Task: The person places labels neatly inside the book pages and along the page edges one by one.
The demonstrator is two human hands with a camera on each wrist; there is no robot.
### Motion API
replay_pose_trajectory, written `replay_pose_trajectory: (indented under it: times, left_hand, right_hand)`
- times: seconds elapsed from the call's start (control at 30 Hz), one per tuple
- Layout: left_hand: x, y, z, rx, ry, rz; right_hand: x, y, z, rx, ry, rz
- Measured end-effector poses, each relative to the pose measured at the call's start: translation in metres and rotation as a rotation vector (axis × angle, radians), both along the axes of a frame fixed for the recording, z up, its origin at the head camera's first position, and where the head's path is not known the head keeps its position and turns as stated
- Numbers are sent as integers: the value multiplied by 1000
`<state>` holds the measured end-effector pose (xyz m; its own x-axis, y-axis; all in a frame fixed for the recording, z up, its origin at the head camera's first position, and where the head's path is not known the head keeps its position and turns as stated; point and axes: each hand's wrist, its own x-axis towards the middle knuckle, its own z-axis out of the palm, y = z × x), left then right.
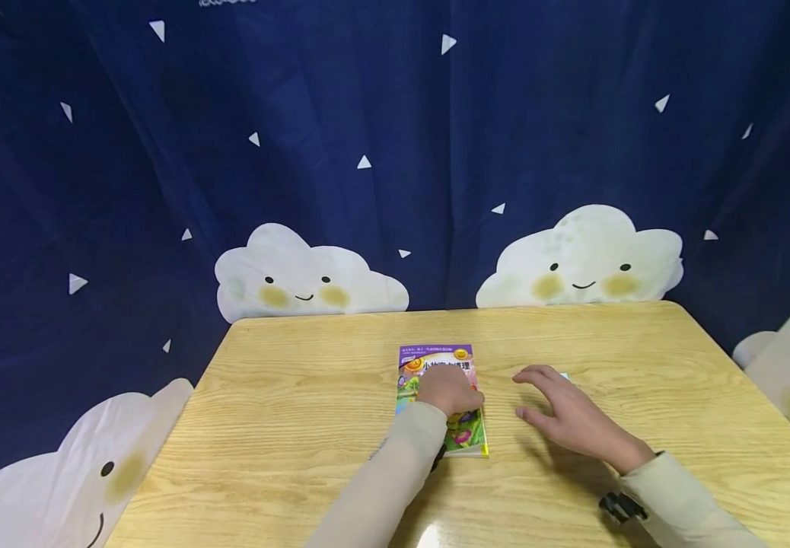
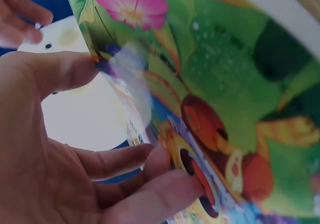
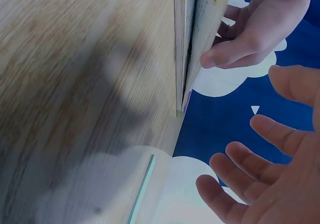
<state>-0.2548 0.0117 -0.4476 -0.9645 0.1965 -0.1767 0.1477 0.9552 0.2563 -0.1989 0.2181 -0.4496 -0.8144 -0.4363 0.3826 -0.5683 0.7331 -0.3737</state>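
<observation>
A children's picture book [image 1: 462, 440] with a purple-topped, colourful cover lies on the wooden table in the head view. My left hand [image 1: 444, 390] reaches over it and pinches the cover at its right edge. In the left wrist view its thumb [image 2: 70, 68] is at the edge while the fingers [image 2: 170, 189] rest on the printed face. Seen from the right wrist, the cover side [image 3: 207, 18] is tilted up a little from the pages below. My right hand [image 1: 573, 415] hovers right of the book, fingers spread and slightly bent, holding nothing.
A thin, flat light-blue-edged item [image 3: 142, 189] lies on the table, mostly hidden behind my right hand in the head view. The wooden table [image 1: 285, 396] ends at a dark blue curtain [image 1: 340, 99] with white smiling clouds.
</observation>
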Motion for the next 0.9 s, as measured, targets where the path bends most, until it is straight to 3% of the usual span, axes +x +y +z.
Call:
replay_pose_trajectory:
  times: [0.13,0.3,0.53,0.8,0.9]
  left_hand:
    - [-1,-6,2,99,-29,16]
    - [0,-10,8,128,-69,-14]
    - [-1,-14,7,189,-130,-30]
    - [6,-28,8,369,-126,-97]
    - [8,-32,6,368,-67,-109]
  right_hand:
    - [2,1,0,-4,-18,-9]
    - [2,2,0,-6,-21,-17]
    - [5,5,1,-6,-38,-26]
    - [6,8,-1,9,-43,-13]
    - [6,10,-1,12,-49,-9]
